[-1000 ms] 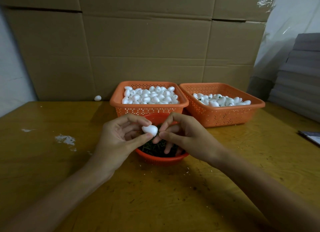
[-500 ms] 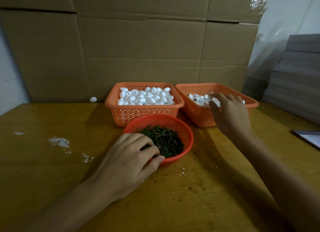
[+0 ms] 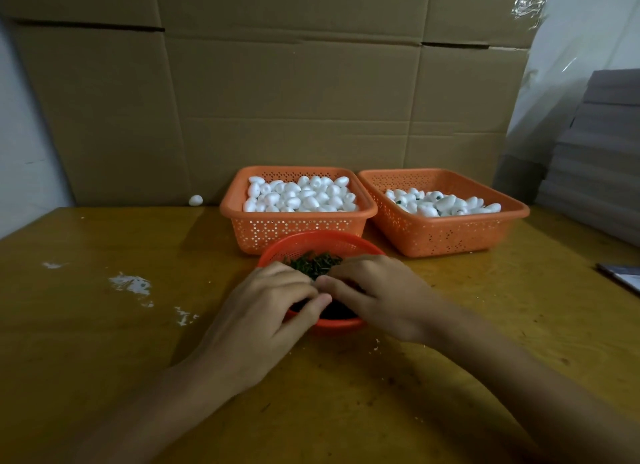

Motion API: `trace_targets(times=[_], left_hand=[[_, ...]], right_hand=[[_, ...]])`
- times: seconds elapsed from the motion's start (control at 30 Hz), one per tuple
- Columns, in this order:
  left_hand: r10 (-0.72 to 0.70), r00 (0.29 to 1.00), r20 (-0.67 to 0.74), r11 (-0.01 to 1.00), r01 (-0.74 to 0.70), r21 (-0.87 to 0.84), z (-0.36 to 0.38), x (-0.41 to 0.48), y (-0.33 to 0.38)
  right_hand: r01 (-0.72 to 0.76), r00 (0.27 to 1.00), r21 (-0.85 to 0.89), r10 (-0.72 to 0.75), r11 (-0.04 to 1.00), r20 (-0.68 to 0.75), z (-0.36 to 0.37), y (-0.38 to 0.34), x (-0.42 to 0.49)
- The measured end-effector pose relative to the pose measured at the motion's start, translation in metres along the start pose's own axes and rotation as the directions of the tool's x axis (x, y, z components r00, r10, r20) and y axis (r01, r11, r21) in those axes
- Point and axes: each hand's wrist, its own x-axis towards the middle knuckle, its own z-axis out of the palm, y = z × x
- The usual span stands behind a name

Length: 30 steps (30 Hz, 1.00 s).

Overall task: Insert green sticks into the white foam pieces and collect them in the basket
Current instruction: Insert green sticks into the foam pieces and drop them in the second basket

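A red bowl (image 3: 304, 244) of green sticks (image 3: 313, 264) stands in front of me on the table. My left hand (image 3: 263, 311) and my right hand (image 3: 381, 295) both reach into it, fingertips meeting over the sticks. My left thumb and curled fingers pinch down among the sticks. My right fingers point left and touch the left fingertips; what they hold is hidden. Behind the bowl, the left orange basket (image 3: 242, 218) is full of plain white foam pieces (image 3: 299, 195). The right orange basket (image 3: 450, 237) holds foam pieces with green sticks (image 3: 438, 202).
A loose foam piece (image 3: 195, 200) lies by the cardboard wall (image 3: 294, 93) at the back. White crumbs (image 3: 130, 285) mark the wooden table (image 3: 104, 342) at left. Grey stacked sheets (image 3: 599, 159) rise at right, with a dark flat object (image 3: 621, 276) by the right edge.
My right hand has come back from the right basket to the red bowl. My left hand has stayed at the bowl. The foam piece held a second ago is gone from my hands.
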Motion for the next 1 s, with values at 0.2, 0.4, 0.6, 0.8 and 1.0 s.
trace_targets(times=[0.2, 0.4, 0.6, 0.8, 1.0], left_hand=[[-0.143, 0.969, -0.203, 0.975, 0.103, -0.197, 0.001, 0.002, -0.002], [-0.189, 0.954, -0.234, 0.935, 0.102, -0.34, -0.002, 0.002, -0.004], [-0.243, 0.945, -0.217, 0.884, 0.124, -0.45, 0.002, 0.001, -0.005], [-0.256, 0.953, -0.162, 0.902, 0.176, -0.395, 0.009, -0.001, 0.004], [-0.18, 0.944, -0.278, 0.978, 0.143, -0.149, 0.001, 0.024, 0.001]], right_hand=[[-0.057, 0.989, 0.078, 0.045, 0.995, 0.143, -0.006, 0.001, 0.001], [-0.143, 0.989, 0.313, 0.147, 0.939, 0.01, 0.001, 0.001, 0.003], [-0.14, 0.989, 0.344, 0.149, 0.929, 0.002, -0.001, -0.002, 0.002], [-0.225, 0.973, 0.18, 0.23, 0.958, -0.011, 0.002, -0.006, 0.001], [-0.21, 0.976, 0.058, 0.212, 0.976, -0.042, 0.01, -0.009, 0.001]])
